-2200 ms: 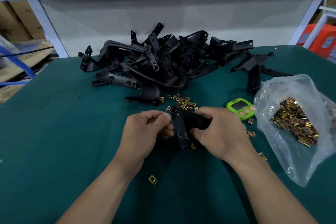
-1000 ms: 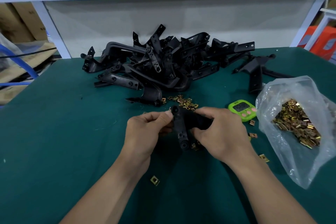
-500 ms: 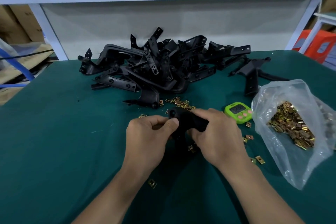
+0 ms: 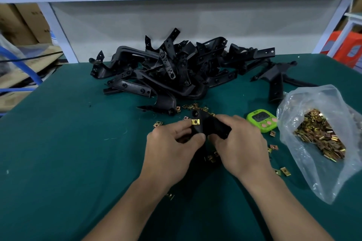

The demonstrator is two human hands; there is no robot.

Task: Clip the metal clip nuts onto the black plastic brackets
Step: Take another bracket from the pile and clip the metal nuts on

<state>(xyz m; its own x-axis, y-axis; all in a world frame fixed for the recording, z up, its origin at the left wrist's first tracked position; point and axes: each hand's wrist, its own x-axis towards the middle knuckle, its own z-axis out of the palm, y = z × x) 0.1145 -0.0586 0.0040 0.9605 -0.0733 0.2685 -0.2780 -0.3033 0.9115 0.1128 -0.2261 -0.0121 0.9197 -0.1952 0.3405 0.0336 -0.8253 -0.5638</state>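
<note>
Pile of brackets (image 4: 176,72): a big black heap behind and to the left of the green timer (image 4: 261,120). I see no gold on most of them, so I think most are not done yet.
Loose clip nuts (image 4: 195,106): little gold bits lying on the table (image 4: 58,152) left of the timer, waiting.
Left hand (image 4: 172,143): left of the timer, with fingers and thumb curled round the near end of the held bracket.
Held bracket (image 4: 213,126): just left of the timer, up between both hands.
Clip nut (image 4: 195,122): on the held bracket's left edge. It looks pushed on, but I cannot tell if it is all the way.
Right hand (image 4: 241,143): just below and left of the timer, fingers curled tight on the held bracket's right part.
Bag (image 4: 317,137): right of the timer, with lots of clip nuts inside.
How far: near the start, I think. One clip is on and many brackets are left.
</note>
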